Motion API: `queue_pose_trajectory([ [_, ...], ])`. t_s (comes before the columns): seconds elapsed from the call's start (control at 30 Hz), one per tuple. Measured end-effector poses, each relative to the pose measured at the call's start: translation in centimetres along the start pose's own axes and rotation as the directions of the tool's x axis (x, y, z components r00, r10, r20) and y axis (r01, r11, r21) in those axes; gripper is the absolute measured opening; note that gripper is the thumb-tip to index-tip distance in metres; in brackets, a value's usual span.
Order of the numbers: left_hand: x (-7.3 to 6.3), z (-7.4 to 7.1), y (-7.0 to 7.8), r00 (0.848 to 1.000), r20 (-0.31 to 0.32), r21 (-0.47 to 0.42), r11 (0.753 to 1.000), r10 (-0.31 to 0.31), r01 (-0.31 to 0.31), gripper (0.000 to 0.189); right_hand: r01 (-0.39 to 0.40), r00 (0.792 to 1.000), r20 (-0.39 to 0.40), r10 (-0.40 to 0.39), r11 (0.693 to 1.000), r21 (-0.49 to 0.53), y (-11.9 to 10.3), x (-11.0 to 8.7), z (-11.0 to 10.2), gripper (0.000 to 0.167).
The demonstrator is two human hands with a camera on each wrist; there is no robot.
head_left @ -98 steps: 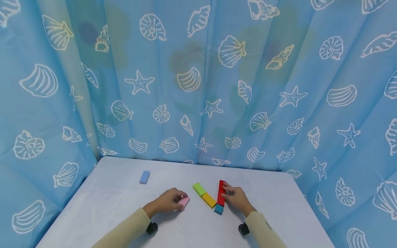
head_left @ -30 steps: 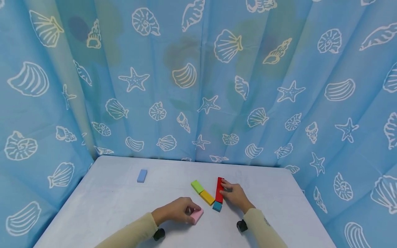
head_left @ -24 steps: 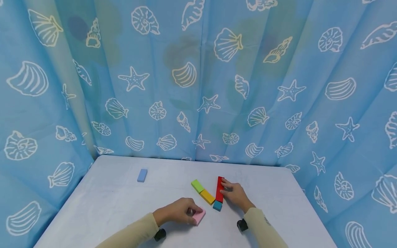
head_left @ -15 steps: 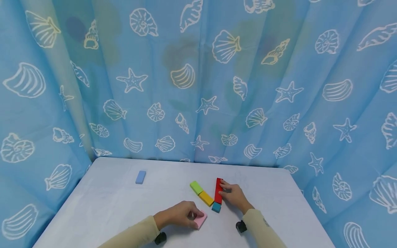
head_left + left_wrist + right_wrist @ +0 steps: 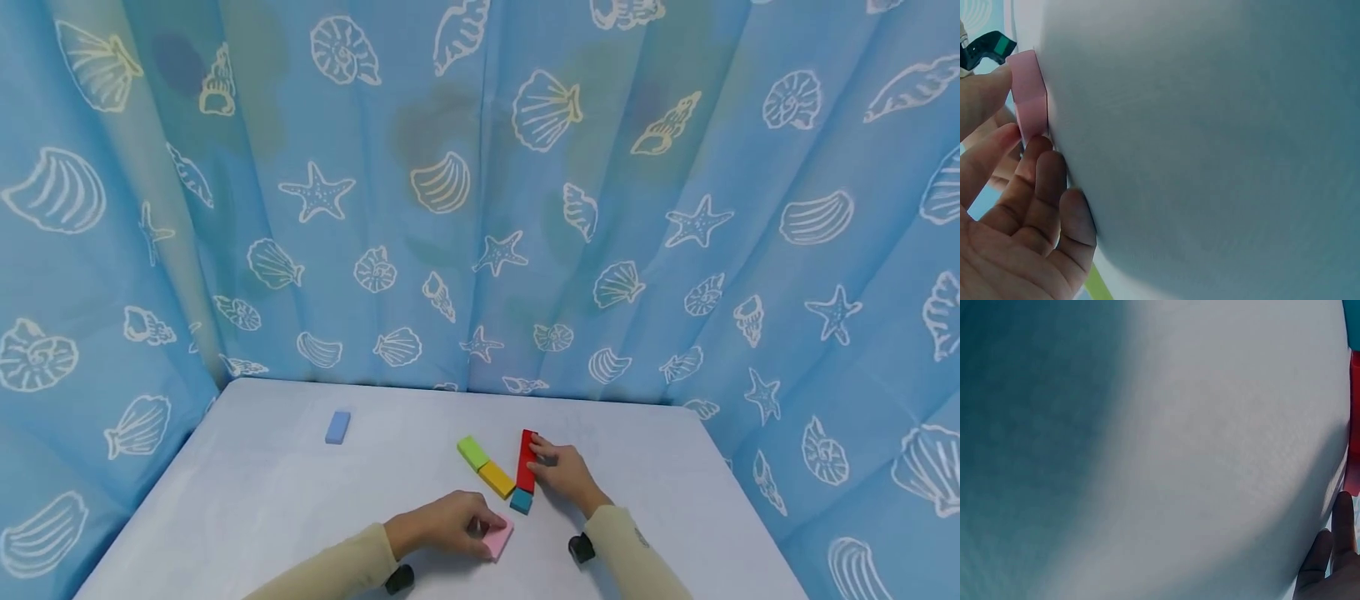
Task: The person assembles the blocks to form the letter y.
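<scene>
In the head view, my left hand (image 5: pixel 453 523) pinches a pink block (image 5: pixel 498 542) between thumb and fingers, low over the white tabletop. The left wrist view shows the thumb at one end of this pink block (image 5: pixel 1030 94) and fingertips at the other. My right hand (image 5: pixel 566 473) lies against the right side of a long red block (image 5: pixel 527 462), its fingertips touching it. A short teal block (image 5: pixel 521 501) meets the red block's near end. Left of these, a yellow block (image 5: pixel 497 480) and a lime green block (image 5: pixel 473 453) form a slanted line, end to end.
A light blue block (image 5: pixel 337 427) lies apart at the back left of the white table (image 5: pixel 300 483). A blue curtain (image 5: pixel 480 200) with shell prints hangs behind the table and along its sides. Each wrist wears a small black device.
My left hand has carried the pink block rightward and toward the near edge, closer to the teal block. The right hand stays at the red block. The head view has shifted slightly.
</scene>
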State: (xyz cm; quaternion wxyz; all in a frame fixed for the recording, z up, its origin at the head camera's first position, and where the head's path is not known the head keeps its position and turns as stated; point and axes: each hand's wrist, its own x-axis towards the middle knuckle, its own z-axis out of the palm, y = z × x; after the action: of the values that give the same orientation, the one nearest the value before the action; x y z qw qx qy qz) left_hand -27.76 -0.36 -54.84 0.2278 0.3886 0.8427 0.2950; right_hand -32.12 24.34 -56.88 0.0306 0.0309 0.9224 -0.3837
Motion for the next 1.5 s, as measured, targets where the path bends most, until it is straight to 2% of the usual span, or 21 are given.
queue_pose_trajectory([
  [0.13, -0.1, 0.5, 0.2, 1.0, 0.016, -0.013, 1.0, -0.012, 0.012, 0.044, -0.016, 1.0, 0.007, 0.016, 1.0, -0.009, 0.4, -0.3, 0.3, 0.047],
  [0.37, 0.1, 0.1, 0.3, 1.0, -0.016, 0.019, 1.0, -0.015, 0.016, 0.044, 0.017, 1.0, -0.014, -0.017, 1.0, 0.002, 0.2, 0.2, 0.1, 0.047],
  [0.53, 0.2, 0.1, 0.4, 1.0, 0.002, 0.006, 1.0, -0.016, 0.016, 0.044, 0.0, 1.0, -0.004, 0.0, 1.0, -0.004, 0.2, 0.2, 0.1, 0.047],
  [0.67, 0.2, 0.2, 0.7, 1.0, -0.006, 0.032, 0.999, -0.009, 0.009, 0.043, 0.009, 1.0, -0.007, -0.009, 1.0, 0.006, 0.2, 0.1, 0.1, 0.047],
  [0.9, 0.2, 0.6, 0.9, 1.0, 0.006, -0.002, 1.0, -0.018, 0.018, 0.042, -0.008, 1.0, -0.002, 0.008, 1.0, 0.002, 0.3, -0.2, 0.2, 0.047],
  [1.1, 0.8, 0.7, 0.9, 1.0, -0.017, 0.021, 1.0, -0.016, 0.016, 0.042, 0.035, 0.999, -0.003, -0.035, 0.999, -0.006, 0.2, -0.1, -0.1, 0.047],
  [1.37, 1.2, 0.4, 1.1, 1.0, 0.011, -0.034, 0.999, -0.029, 0.029, 0.044, 0.021, 1.0, -0.005, -0.021, 1.0, -0.009, -0.1, -0.3, -0.4, 0.048],
  [1.5, 1.3, 0.3, 1.1, 0.999, 0.022, -0.023, 0.999, -0.027, 0.028, 0.044, 0.024, 1.0, -0.004, -0.024, 1.0, -0.005, -0.1, -0.4, -0.3, 0.048],
])
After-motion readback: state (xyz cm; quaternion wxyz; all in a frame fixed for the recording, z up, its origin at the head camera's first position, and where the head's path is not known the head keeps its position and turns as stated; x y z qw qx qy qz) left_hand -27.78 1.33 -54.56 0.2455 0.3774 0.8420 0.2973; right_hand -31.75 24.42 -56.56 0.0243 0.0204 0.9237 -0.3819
